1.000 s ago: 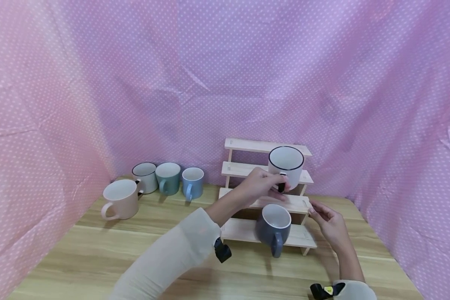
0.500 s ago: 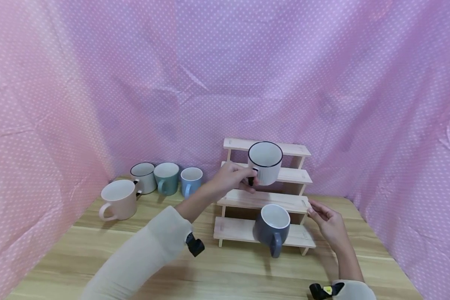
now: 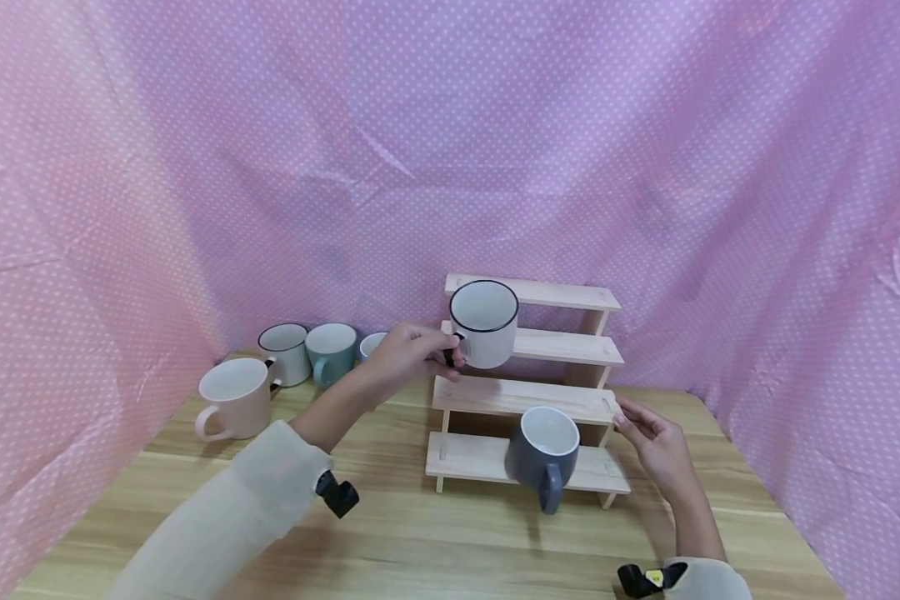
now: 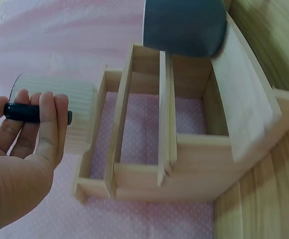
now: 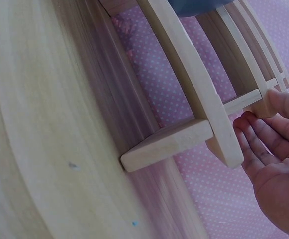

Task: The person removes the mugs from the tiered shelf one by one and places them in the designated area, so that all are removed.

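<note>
A white mug (image 3: pixel 487 337) with a black rim is up in front of the left part of the wooden four-step shelf (image 3: pixel 517 398). My left hand (image 3: pixel 405 358) grips it by its black handle (image 4: pixel 22 113), fingers and thumb round it in the left wrist view. The mug stays upright, and its ribbed side shows in that same view. At the shelf's right side, my right hand (image 3: pixel 658 450) pinches the end of the second step from the bottom, thumb on top and fingers below in the right wrist view. A dark grey mug (image 3: pixel 536 458) stands on the lowest step, handle toward me.
Left on the wooden table (image 3: pixel 405 542) stand a pale pink mug (image 3: pixel 243 408), a white black-rimmed mug (image 3: pixel 288 362), a green mug (image 3: pixel 337 362) and a light blue mug (image 3: pixel 371 343), partly hidden by my left hand. Pink dotted cloth (image 3: pixel 450 150) hangs behind.
My left hand has carried the white mug leftward and slightly up, from before the shelf's right half to its left half. The right hand keeps its place on the shelf.
</note>
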A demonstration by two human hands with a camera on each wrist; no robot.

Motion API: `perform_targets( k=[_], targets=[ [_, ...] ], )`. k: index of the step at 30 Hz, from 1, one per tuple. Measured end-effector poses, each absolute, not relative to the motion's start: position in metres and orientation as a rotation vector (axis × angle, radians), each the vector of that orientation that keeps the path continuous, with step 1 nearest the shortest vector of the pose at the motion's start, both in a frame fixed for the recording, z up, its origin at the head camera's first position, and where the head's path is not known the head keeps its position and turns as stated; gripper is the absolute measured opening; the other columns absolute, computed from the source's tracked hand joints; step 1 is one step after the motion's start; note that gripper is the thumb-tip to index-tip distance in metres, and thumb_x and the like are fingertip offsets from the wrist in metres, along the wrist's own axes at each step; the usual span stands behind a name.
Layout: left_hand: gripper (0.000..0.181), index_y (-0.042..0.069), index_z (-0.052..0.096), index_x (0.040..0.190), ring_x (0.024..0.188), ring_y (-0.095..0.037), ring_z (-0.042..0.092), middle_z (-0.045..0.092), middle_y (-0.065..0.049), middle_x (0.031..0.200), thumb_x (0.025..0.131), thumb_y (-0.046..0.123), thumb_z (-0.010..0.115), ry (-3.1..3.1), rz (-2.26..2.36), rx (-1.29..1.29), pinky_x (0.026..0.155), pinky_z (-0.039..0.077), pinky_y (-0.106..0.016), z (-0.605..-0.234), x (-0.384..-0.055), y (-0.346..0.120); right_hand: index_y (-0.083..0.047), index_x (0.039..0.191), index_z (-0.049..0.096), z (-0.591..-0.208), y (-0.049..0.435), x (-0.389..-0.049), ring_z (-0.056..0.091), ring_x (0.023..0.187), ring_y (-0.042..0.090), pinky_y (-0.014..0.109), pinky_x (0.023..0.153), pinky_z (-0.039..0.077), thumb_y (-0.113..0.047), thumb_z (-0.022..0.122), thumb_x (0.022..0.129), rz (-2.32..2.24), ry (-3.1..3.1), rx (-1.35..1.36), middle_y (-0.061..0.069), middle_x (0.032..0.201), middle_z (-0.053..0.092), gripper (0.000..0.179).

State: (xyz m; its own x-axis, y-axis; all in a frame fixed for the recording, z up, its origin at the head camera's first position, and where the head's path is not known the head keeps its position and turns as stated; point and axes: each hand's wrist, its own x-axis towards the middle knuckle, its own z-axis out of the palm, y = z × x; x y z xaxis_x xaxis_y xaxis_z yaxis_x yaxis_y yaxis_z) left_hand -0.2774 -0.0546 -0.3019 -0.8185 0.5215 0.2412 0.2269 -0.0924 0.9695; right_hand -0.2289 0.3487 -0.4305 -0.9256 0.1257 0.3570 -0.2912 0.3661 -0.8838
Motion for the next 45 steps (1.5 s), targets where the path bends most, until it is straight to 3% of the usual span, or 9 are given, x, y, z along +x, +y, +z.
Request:
perform_targets(
  k=[3,23,27,36,45],
  targets=[
    [0.032,-0.012,0.069,0.088,0.09,-0.029,0.07,0.068,-0.018,0.092,0.103,0.013,0.056,1.994,2.021,0.789,0.086,0.062,-0.044,-0.304,-0.279,-0.068,0.013,0.137,0.055,-0.43,0.349,-0.229,0.068,0.09,-0.003,0.011,0.082,0.054,-0.012,0.064,0.103,1.576,-2.277,0.14,-0.023,0.108,0.068,0.043],
    [0.028,-0.007,0.067,0.086,0.083,-0.022,0.066,0.064,-0.012,0.087,0.104,0.008,0.052,2.023,2.117,0.622,0.081,0.062,-0.035,-0.325,-0.272,-0.145,0.013,0.137,0.055,-0.432,0.35,-0.229,0.069,0.089,-0.003,0.01,0.083,0.054,-0.01,0.064,0.102,1.587,-2.261,0.146,-0.021,0.105,0.07,0.043],
    [0.027,-0.01,0.066,0.088,0.084,-0.023,0.067,0.064,-0.013,0.09,0.104,0.008,0.053,2.017,2.107,0.585,0.082,0.062,-0.034,-0.33,-0.268,-0.159,0.013,0.138,0.054,-0.43,0.349,-0.228,0.069,0.089,-0.003,0.01,0.083,0.054,-0.009,0.064,0.102,1.598,-2.258,0.138,-0.021,0.105,0.07,0.043],
    [0.025,-0.014,0.064,0.097,0.087,-0.022,0.069,0.065,-0.009,0.087,0.103,0.007,0.053,2.071,2.088,0.466,0.082,0.062,-0.034,-0.354,-0.262,-0.188,0.014,0.137,0.055,-0.428,0.347,-0.229,0.069,0.09,-0.001,0.011,0.083,0.054,-0.01,0.065,0.102,1.594,-2.258,0.139,-0.005,0.113,0.073,0.044],
    [0.021,-0.009,0.063,0.099,0.087,-0.022,0.067,0.063,-0.008,0.087,0.105,0.008,0.052,2.083,2.115,0.409,0.079,0.063,-0.035,-0.379,-0.258,-0.208,0.013,0.138,0.054,-0.43,0.347,-0.228,0.069,0.092,-0.003,0.011,0.084,0.054,-0.012,0.065,0.102,1.598,-2.269,0.138,-0.014,0.114,0.069,0.045]
  ],
)
